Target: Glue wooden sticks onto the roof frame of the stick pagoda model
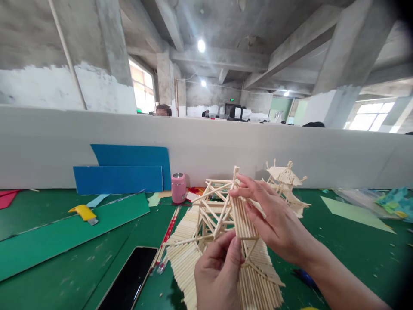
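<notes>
A pale wooden stick model (206,219), built like a roofed frame with sloping stick panels, stands on the green table (348,249) in front of me. My right hand (274,219) grips a narrow panel of sticks (241,211) that leans against the frame's upper right side. My left hand (217,271) is below it, fingers pinching the panel's lower end at the frame. A smaller finished stick pavilion (285,183) stands behind, to the right.
A black phone (129,280) lies at the lower left beside red pens (166,239). A pink cylinder (178,187), blue boards (119,178), a yellow utility knife (84,213) and a green card strip (64,234) sit left. Paper scraps (392,202) lie far right. A white partition (290,146) backs the table.
</notes>
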A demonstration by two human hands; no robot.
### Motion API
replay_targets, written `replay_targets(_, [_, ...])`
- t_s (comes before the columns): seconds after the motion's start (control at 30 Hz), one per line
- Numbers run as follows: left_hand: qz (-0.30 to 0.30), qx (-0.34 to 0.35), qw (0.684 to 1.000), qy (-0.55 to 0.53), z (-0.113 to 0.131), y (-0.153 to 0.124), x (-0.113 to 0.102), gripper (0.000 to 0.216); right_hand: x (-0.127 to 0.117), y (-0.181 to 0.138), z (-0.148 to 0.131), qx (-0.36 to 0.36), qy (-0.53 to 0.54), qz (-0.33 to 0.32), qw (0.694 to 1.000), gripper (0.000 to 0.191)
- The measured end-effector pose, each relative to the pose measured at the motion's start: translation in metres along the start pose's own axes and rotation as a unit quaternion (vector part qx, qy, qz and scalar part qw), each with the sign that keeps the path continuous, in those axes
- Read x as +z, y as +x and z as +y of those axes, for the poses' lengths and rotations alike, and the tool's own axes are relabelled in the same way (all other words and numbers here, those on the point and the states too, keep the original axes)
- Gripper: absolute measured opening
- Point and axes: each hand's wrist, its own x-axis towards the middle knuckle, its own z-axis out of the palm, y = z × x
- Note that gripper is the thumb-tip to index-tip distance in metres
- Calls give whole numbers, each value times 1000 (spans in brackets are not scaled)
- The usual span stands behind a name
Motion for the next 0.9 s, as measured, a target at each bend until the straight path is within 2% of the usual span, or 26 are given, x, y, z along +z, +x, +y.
replay_targets(0.37, [-14, 28, 999, 12, -3, 1, -3, 27, 0, 1, 1, 6, 5, 1, 1000, 63])
replay_targets(0.63, [-18, 37, 999, 17, -4, 1, -4, 25, 0, -3, 0, 8, -2, 15, 1000, 56])
replay_targets(0.73, [-29, 38, 999, 16, -4, 0, -4, 24, -3, -6, 1, 12, 6, 52, 999, 55])
replay_targets(0.9, [-32, 34, 998, 44, -2, -5, -8, 26, -4, -24, 3, 51, 41, 152, 986, 52])
